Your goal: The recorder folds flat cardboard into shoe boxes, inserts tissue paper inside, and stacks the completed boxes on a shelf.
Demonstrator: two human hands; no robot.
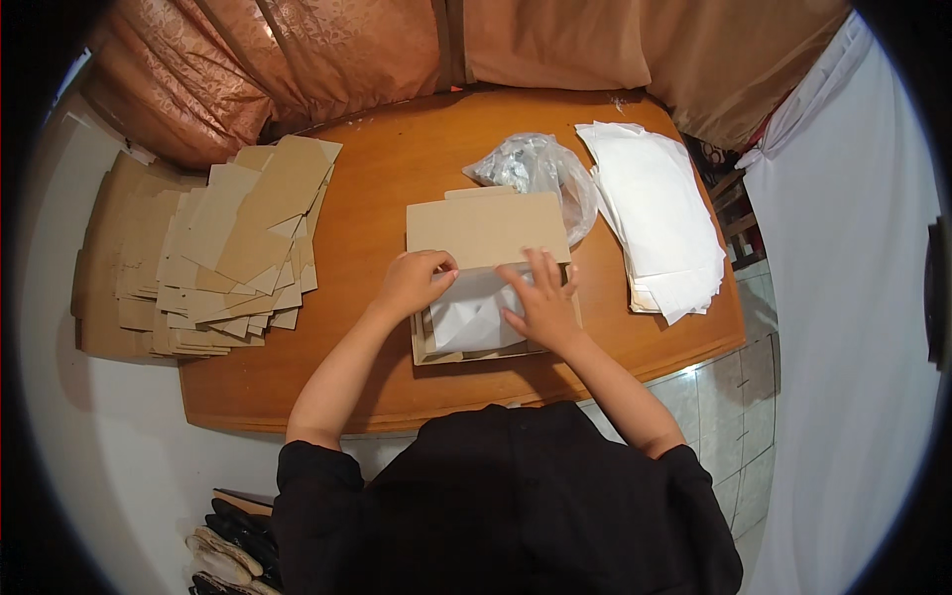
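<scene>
A brown cardboard box (424, 347) stands on the table in front of me, its lid (486, 226) lifted and leaning away. White paper (466, 319) with creases lies inside, covering what may be beneath it. At the lid's near left edge, my left hand (415, 283) has its thumb and fingers closed on the cardboard. My right hand (547, 307) reaches over the right side of the box with fingers spread, some at the lid's edge and the thumb over the paper. Behind the lid sits a clear plastic bag (535, 164) with greyish contents I cannot make out.
Flat cardboard pieces (238, 238) are piled on the left of the wooden table (387, 149). A stack of white paper sheets (659, 213) lies on the right. Orange-brown curtains (357, 50) hang behind, and shoes (233, 550) rest at the lower left.
</scene>
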